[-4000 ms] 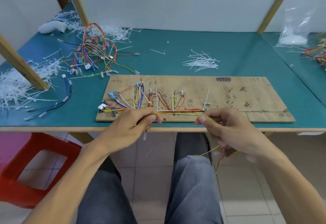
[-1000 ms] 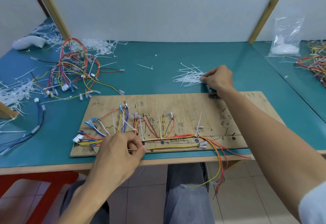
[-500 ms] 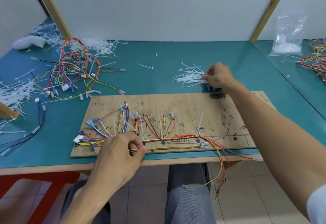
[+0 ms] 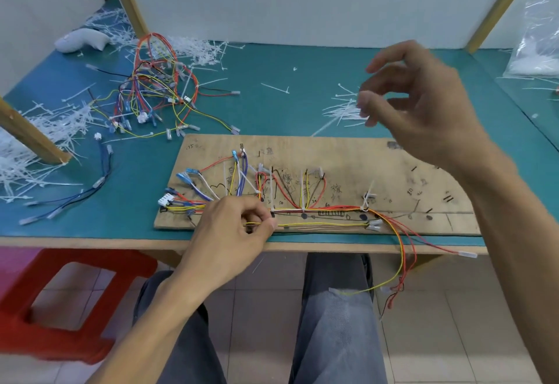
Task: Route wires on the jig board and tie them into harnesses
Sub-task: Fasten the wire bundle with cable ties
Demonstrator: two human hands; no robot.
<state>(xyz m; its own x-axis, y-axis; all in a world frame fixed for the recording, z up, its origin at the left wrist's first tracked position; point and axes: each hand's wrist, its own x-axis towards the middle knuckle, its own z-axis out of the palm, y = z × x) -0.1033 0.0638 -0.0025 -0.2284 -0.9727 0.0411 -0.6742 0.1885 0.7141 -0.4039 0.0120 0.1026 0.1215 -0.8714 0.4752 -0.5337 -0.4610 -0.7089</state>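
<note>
Yellow wires (image 4: pixel 320 225), where are they?
— Stretched along the near edge of the jig board (image 4: pixel 348 154) on the teal surface (image 4: pixel 302 105), with the left hand (image 4: pixel 239 232) pinching them.
— And the right hand (image 4: pixel 423 105)?
— Raised over the loose cable ties (image 4: pixel 341 111), fingers loosely curled. It's blurred, so I cannot tell whether it pinches one.

Jig board (image 4: pixel 332 154) on teal table (image 4: pixel 302 105)

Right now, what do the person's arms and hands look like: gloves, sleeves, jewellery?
The left hand and right hand are bare: no gloves, rings or watch visible. The left forearm and right forearm are bare too; no sleeve shows.
</note>
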